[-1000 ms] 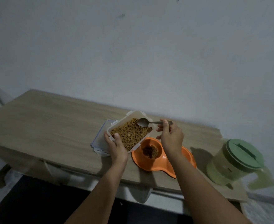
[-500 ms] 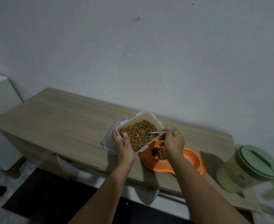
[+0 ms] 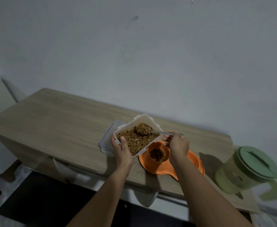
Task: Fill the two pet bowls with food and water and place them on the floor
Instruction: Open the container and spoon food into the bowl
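- Pet bowls, one orange double dish, sit at the worktop's near edge; one well holds kibble.
- Food container, tilted by the left hand's clamped grip, eases scooping.
- Spoon, heaped, pinched by the right hand.

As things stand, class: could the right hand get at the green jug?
Probably not yet. The right hand grips the loaded spoon over the kibble container; the green jug stands unobstructed to its right.

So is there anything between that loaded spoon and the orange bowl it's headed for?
Nothing visible does. The spoon sits above the kibble container, and the orange bowl lies open just below, beside the right hand.
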Demonstrator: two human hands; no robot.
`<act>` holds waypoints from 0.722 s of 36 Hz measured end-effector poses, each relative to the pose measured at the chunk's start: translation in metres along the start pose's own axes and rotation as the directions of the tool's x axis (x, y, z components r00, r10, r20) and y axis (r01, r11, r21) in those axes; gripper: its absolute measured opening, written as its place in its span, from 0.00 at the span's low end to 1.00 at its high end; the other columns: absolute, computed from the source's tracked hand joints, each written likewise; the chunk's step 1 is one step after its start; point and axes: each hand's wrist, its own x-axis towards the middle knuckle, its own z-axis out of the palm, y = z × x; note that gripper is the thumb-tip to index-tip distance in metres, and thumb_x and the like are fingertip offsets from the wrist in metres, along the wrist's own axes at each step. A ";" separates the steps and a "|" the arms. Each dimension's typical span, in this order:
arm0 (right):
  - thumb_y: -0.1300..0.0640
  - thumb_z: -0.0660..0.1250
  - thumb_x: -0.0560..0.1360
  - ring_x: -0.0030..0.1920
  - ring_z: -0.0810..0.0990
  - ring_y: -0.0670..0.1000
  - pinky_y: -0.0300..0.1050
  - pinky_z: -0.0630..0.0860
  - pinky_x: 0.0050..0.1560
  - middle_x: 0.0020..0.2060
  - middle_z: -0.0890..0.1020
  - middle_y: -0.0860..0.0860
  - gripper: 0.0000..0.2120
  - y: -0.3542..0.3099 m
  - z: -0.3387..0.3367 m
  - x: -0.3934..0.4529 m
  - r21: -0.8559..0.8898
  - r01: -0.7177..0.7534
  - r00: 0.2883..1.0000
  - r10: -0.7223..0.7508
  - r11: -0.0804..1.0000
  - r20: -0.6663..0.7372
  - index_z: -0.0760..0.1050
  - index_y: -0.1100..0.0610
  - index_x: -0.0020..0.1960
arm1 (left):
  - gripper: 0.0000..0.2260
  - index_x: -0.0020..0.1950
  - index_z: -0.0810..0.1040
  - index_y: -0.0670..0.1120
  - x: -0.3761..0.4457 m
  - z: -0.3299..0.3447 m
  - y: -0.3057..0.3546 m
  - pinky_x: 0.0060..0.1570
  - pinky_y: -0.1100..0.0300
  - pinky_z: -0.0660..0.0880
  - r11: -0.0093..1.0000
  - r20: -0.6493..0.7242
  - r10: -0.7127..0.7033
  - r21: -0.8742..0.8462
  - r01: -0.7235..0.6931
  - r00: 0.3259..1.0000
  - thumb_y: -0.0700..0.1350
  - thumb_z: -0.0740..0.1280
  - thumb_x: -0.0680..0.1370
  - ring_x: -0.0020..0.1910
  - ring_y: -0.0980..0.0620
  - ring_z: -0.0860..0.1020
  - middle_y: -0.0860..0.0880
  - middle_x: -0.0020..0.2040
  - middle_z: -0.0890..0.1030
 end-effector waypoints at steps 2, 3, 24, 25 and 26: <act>0.58 0.57 0.82 0.27 0.76 0.50 0.40 0.72 0.26 0.32 0.80 0.54 0.11 -0.001 -0.001 0.001 0.005 0.005 1.000 -0.005 1.000 -0.001 0.74 0.60 0.45 | 0.24 0.78 0.47 0.54 -0.001 0.000 0.000 0.54 0.55 0.68 0.998 -0.007 -0.009 0.057 0.010 1.000 0.53 0.49 0.84 0.69 0.39 0.69 0.39 0.74 0.63; 0.58 0.57 0.82 0.27 0.76 0.50 0.39 0.72 0.26 0.32 0.80 0.54 0.11 -0.002 -0.001 0.000 0.012 0.006 1.000 -0.006 1.000 0.001 0.74 0.60 0.45 | 0.24 0.78 0.47 0.54 -0.001 0.000 0.000 0.54 0.55 0.68 0.997 -0.013 -0.015 0.077 0.016 1.000 0.53 0.49 0.84 0.68 0.39 0.69 0.39 0.74 0.64; 0.60 0.56 0.82 0.31 0.78 0.50 0.39 0.71 0.25 0.32 0.79 0.56 0.10 -0.008 -0.018 0.017 0.120 0.033 0.996 -0.023 0.992 -0.085 0.71 0.59 0.44 | 0.25 0.79 0.45 0.53 0.033 0.014 -0.015 0.68 0.46 0.66 0.993 -0.069 -0.097 -0.077 0.092 0.993 0.54 0.50 0.83 0.73 0.40 0.64 0.40 0.77 0.58; 0.60 0.56 0.82 0.31 0.78 0.50 0.39 0.71 0.25 0.31 0.78 0.56 0.09 -0.008 -0.021 0.018 0.123 0.035 0.995 -0.023 0.992 -0.096 0.71 0.59 0.45 | 0.25 0.79 0.46 0.52 0.036 0.014 -0.016 0.67 0.46 0.66 0.993 -0.081 -0.103 -0.072 0.097 0.991 0.54 0.50 0.83 0.73 0.40 0.64 0.40 0.77 0.58; 0.60 0.56 0.82 0.31 0.78 0.50 0.39 0.71 0.26 0.31 0.79 0.55 0.09 -0.008 -0.025 0.018 0.122 0.036 0.994 -0.023 0.992 -0.107 0.72 0.59 0.45 | 0.25 0.79 0.46 0.52 0.038 0.014 -0.017 0.67 0.46 0.66 0.993 -0.092 -0.105 -0.065 0.099 0.990 0.54 0.50 0.83 0.73 0.40 0.63 0.40 0.77 0.58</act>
